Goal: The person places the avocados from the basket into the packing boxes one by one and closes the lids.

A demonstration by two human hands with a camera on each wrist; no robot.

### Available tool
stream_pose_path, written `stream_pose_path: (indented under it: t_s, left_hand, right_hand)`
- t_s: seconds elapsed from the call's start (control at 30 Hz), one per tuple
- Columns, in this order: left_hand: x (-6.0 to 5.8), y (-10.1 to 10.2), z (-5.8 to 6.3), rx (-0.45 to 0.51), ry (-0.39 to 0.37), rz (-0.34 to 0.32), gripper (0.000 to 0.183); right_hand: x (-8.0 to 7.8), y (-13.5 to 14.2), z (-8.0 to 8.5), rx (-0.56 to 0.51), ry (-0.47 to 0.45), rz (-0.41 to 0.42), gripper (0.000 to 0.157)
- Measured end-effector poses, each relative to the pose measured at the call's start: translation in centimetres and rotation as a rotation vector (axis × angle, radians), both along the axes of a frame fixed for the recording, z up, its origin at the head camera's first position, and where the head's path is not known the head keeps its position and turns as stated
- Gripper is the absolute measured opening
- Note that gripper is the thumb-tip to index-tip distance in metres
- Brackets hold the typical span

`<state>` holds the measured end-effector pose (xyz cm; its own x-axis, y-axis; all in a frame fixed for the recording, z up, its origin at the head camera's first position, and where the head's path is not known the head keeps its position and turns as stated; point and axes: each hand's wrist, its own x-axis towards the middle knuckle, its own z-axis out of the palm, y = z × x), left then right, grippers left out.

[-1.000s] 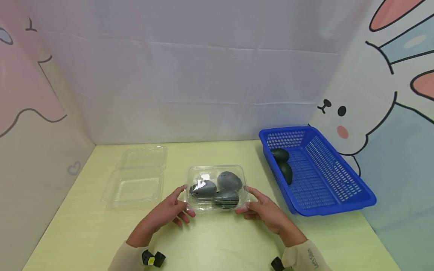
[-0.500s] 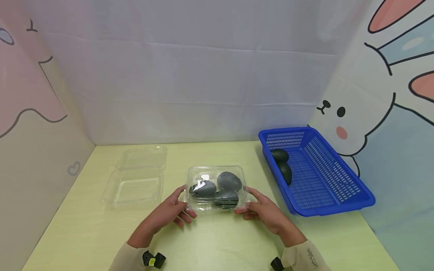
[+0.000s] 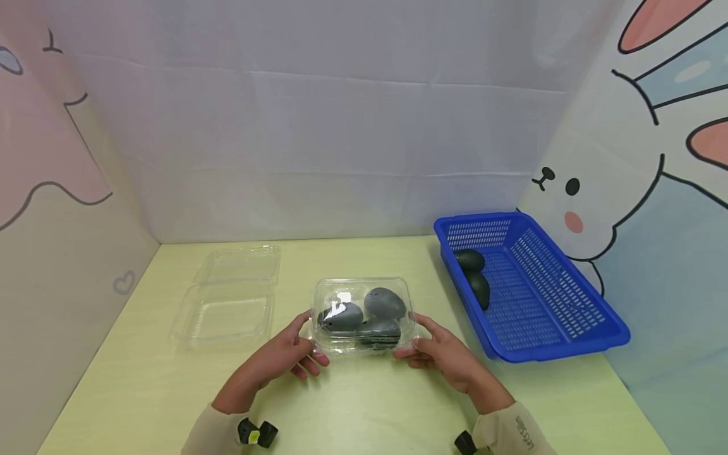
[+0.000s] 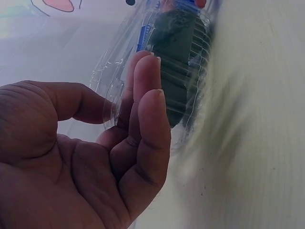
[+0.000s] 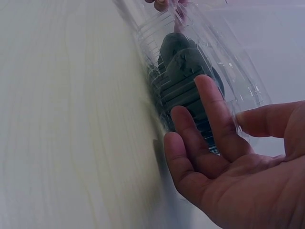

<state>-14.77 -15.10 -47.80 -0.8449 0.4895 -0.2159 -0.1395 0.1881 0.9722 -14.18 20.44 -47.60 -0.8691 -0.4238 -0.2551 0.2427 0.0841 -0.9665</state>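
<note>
Box [image 3: 359, 288] of dark fruit [image 3: 385, 304] sits lower centre in the head view; your left hand [image 3: 284, 354] and right hand [image 3: 449, 358] pinch its ends. Left wrist: it's upper centre, your other fingers [image 4: 153, 114] half curled; right wrist: upper right, likewise.

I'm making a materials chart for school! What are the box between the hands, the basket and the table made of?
Box: thin, shiny, clear plastic, it seems; dark shapes show through and light glints off it.
Basket: probably moulded blue plastic, slightly glossy, with many neat slots.
Table: pale, smooth, maybe wood or a wood-look covering; faint grain lines show.
</note>
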Motion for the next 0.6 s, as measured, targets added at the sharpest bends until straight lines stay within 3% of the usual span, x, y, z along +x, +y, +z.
stream_pose_path:
  t_s: [0.6]
  left_hand:
    - [0.15,0.01,0.74,-0.015,-0.014,0.008,0.078]
  right_hand:
    - [0.05,-0.07,0.03,0.002,-0.001,-0.006,0.065]
